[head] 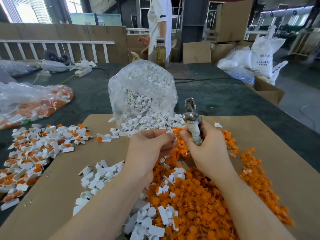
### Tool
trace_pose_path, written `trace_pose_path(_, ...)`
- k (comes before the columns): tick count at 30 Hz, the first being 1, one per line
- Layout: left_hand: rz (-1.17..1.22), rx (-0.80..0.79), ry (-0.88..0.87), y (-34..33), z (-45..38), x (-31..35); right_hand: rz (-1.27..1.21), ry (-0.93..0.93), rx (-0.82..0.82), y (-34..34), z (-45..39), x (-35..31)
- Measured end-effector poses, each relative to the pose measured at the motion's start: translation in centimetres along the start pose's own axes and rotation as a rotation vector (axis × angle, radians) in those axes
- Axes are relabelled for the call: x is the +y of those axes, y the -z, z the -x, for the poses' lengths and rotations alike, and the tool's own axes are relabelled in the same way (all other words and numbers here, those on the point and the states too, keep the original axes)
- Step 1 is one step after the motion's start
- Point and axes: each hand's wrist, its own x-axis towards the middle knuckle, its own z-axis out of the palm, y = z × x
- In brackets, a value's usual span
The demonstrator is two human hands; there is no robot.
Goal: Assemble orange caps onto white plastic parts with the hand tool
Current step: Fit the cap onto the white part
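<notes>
My right hand (206,146) wraps the hand tool (193,122), head up. My left hand (149,146) pinches what looks like a white plastic part (170,132) beside it, above the orange caps (199,196) heaped on the surface (259,129).

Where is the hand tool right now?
The hand tool is right of centre in the head view, gripped upright by the right hand, just in front of the bag of white parts.
</notes>
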Motion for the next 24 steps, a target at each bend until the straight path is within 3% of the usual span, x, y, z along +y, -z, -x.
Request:
trace_pose_path(13, 0.013, 0.034, -0.124, -0.97, 0.78, -0.15, 0.048, 0.061, 0.094, -0.49, 0.53, -0.47)
trace_pose_path(24, -0.143, 0.133, -0.250, -0.99, 0.81, -0.72, 0.125, 0.062, 0.023, -0.22, 0.29, -0.63)
